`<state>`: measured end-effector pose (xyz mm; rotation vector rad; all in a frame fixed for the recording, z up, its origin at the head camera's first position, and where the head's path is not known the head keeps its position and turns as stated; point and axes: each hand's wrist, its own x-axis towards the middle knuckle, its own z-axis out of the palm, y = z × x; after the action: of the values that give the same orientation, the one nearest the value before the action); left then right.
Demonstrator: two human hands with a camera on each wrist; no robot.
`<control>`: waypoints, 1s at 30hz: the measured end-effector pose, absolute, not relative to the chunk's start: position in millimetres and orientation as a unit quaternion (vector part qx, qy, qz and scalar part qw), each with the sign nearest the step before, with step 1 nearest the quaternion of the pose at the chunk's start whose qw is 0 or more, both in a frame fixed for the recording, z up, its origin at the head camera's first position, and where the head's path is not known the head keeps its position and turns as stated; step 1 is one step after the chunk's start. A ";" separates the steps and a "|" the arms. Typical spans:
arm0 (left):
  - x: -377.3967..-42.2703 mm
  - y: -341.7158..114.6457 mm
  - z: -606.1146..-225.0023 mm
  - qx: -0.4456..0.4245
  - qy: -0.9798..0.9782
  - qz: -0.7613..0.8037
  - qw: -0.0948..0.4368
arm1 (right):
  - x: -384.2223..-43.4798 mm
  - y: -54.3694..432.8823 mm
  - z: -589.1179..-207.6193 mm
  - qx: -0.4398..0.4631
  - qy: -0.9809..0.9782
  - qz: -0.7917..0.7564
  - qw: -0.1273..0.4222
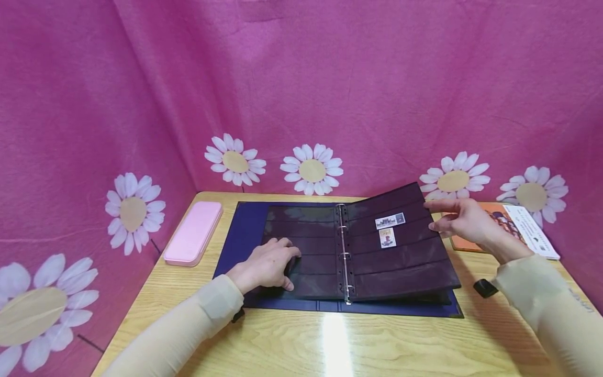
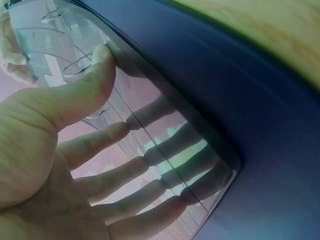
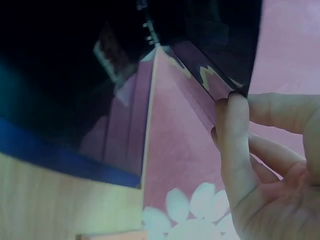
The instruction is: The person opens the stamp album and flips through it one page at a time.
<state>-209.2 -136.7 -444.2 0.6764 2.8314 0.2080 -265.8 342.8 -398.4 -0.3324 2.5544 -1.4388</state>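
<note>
A blue ring binder (image 1: 231, 230) lies spread on the table, with black pocketed stamp pages on its metal rings (image 1: 345, 256). My right hand (image 1: 464, 222) pinches the outer edge of a right-hand album page (image 1: 405, 262), lifting that side so the page tilts up. Two stamps, one wide (image 1: 390, 221) and one smaller (image 1: 388, 238), sit in its pockets. In the right wrist view thumb and fingers grip the page (image 3: 200, 75) at its edge. My left hand (image 1: 270, 262) rests on the left-hand page (image 1: 315, 272), fingertips touching its glossy surface in the left wrist view.
A pink case (image 1: 194, 233) lies left of the binder on the wooden table (image 1: 282, 340). At the right, behind my right hand, are an orange booklet (image 1: 499, 220) and a white printed card (image 1: 532, 230). A pink flowered cloth (image 1: 330, 94) hangs behind and at the sides.
</note>
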 end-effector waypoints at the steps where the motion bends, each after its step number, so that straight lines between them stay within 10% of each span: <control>1: -209.1 -136.7 -444.4 0.230 0.964 0.071 0.111 | -266.5 341.8 -396.1 -0.113 0.858 -0.492 0.095; 30: -202.2 -102.9 -411.0 0.278 0.952 0.112 0.062 | -278.6 265.0 -327.6 -0.125 0.841 -0.524 0.051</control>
<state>-202.2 -102.9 -411.0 0.8400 2.8792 0.3388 -278.6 265.0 -327.6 -0.3814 2.5577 -1.5956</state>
